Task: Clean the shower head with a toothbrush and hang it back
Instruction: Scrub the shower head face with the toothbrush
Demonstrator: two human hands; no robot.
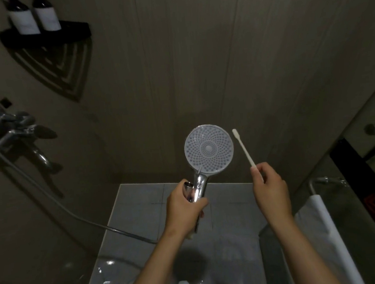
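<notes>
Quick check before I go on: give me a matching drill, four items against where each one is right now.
1. shower head
2. toothbrush
3. bottles
4. white towel

A. on the black corner shelf
B. gripped by the left hand
C. draped over the rail
D. pinched by the right hand

Pairs: 1-B, 2-D, 3-A, 4-C
</notes>
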